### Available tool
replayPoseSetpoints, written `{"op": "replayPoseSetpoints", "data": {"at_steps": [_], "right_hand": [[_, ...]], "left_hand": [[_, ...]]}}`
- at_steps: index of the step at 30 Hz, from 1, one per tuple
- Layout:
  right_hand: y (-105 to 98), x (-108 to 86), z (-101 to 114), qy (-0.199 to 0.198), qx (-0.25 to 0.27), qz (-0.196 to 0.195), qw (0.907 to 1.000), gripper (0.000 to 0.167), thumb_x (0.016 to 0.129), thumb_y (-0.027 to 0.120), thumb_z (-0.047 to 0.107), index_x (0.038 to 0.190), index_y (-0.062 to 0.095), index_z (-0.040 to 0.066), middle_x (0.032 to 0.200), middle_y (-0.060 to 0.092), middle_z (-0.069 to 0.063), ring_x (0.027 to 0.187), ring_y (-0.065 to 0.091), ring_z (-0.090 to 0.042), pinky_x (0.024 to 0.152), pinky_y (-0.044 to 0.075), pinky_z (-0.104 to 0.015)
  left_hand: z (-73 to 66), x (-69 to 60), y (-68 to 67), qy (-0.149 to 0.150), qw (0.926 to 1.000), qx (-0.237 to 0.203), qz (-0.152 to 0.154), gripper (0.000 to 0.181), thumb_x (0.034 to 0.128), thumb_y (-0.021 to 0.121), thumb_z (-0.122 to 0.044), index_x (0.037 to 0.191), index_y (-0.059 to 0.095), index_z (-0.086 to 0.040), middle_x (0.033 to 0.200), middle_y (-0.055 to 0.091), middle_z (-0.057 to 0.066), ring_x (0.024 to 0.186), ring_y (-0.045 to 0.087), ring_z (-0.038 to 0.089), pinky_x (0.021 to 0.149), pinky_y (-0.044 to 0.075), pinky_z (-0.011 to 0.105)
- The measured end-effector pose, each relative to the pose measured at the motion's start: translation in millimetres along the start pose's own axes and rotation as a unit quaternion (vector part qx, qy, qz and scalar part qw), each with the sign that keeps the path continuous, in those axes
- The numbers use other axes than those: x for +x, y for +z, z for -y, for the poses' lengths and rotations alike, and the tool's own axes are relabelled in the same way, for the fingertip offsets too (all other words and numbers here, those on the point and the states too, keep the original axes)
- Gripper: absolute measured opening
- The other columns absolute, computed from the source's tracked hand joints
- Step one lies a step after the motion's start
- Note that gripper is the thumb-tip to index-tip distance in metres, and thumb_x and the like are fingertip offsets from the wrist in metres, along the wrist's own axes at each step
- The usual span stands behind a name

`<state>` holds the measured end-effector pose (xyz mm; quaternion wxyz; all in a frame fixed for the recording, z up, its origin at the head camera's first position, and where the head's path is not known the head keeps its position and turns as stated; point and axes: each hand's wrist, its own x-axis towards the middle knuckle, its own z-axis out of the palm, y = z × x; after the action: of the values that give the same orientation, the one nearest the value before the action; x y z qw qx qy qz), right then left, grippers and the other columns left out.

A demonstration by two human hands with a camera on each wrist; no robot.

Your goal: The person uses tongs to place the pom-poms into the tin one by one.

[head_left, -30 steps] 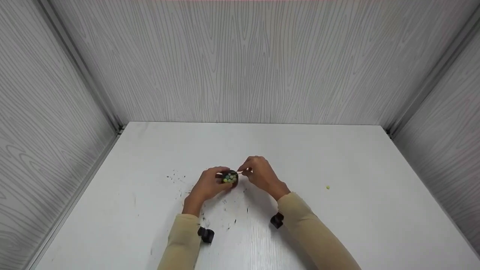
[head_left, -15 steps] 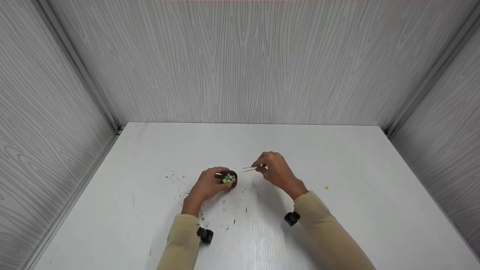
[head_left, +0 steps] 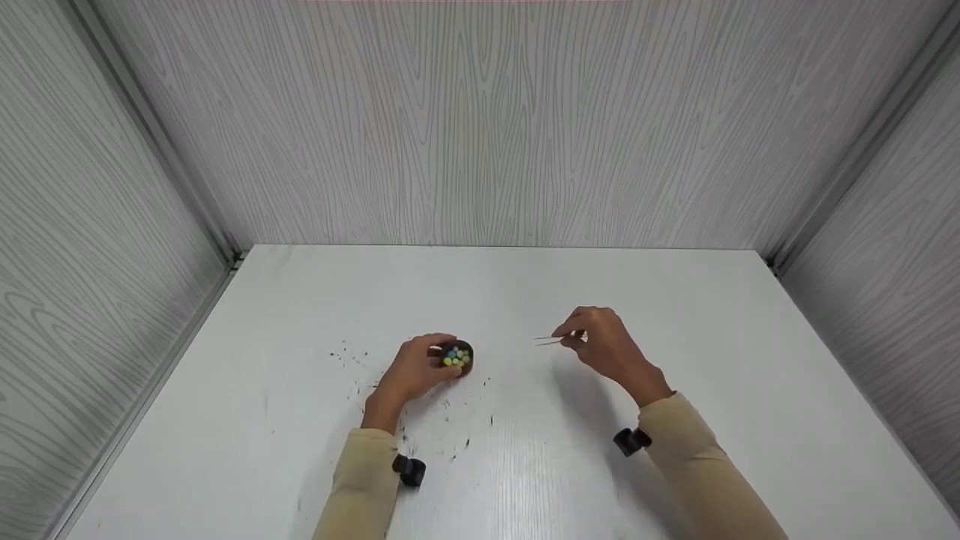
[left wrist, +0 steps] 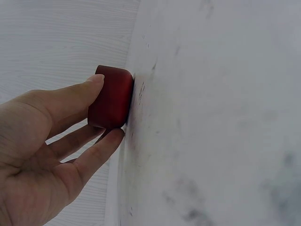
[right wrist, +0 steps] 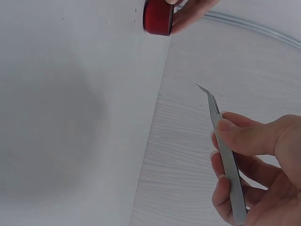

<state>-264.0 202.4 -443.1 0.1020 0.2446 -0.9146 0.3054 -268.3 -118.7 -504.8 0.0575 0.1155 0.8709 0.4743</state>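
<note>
A small red cup with a dark inside stands on the table, and my left hand grips its sides between thumb and fingers. Several small yellow, green and blue balls lie inside it, seen from above in the head view. Off to the right and raised over the table, my right hand pinches a pair of metal tweezers. Their bent, pointed tips aim left toward the cup, well apart from it. Between the tips I see nothing held.
A lone small yellow piece seems partly hidden near the right forearm. Dark specks and smudges mark the white table around the cup. Wood-grained panels wall the back and both sides.
My right hand has drawn the tweezers away from the cup's rim and carried them to the right. The left hand and the cup have stayed in place.
</note>
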Motion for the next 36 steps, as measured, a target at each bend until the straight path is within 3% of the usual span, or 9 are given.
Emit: {"op": "replayPoseSetpoints", "data": {"at_steps": [8, 16, 23, 36], "right_hand": [[-21, -18.5, -24, 0.017, -0.01, -0.004, 0.9998, 0.019, 0.086, 0.072, -0.013, 0.096, 0.082, 0.0, 0.092, 0.076, -0.013, 0.083, 0.072, -0.028, 0.076, 0.06, -0.05], [-47, -47.4, -49, 0.049, -0.034, -0.007, 0.9982, 0.02, 0.086, 0.073, -0.012, 0.095, 0.082, 0.002, 0.091, 0.076, -0.011, 0.082, 0.07, -0.026, 0.07, 0.055, -0.032], [-67, -71.3, -66, 0.059, -0.059, -0.012, 0.9965, 0.019, 0.084, 0.074, -0.012, 0.094, 0.082, 0.002, 0.09, 0.076, -0.011, 0.08, 0.069, -0.027, 0.068, 0.054, -0.028], [-77, -94.6, -91, 0.092, -0.08, 0.004, 0.9925, 0.018, 0.083, 0.074, -0.012, 0.093, 0.082, 0.001, 0.088, 0.076, -0.013, 0.076, 0.067, -0.024, 0.062, 0.051, -0.024]], "left_hand": [[0.6, -0.5, -1.1, -0.003, 1.0, -0.002, -0.001, 0.053, 0.0905, 0.078, -0.005, 0.14, 0.061, -0.004, 0.143, 0.061, 0.02, 0.127, 0.064, 0.04, 0.107, 0.053, 0.051], [-0.7, -0.4, 0.3, -0.016, 0.9999, 0.002, -0.001, 0.053, 0.0911, 0.078, -0.007, 0.141, 0.061, -0.007, 0.145, 0.06, 0.019, 0.129, 0.063, 0.039, 0.11, 0.051, 0.052], [-1.4, -1.0, -1.3, -0.011, 0.9999, 0.004, -0.003, 0.052, 0.0912, 0.077, -0.006, 0.141, 0.062, -0.006, 0.143, 0.06, 0.02, 0.128, 0.063, 0.04, 0.108, 0.052, 0.053], [-2.4, -1.5, 0.6, -0.015, 0.9998, -0.01, -0.006, 0.051, 0.0912, 0.078, -0.007, 0.14, 0.063, -0.008, 0.144, 0.06, 0.018, 0.129, 0.063, 0.038, 0.11, 0.051, 0.053]]}}
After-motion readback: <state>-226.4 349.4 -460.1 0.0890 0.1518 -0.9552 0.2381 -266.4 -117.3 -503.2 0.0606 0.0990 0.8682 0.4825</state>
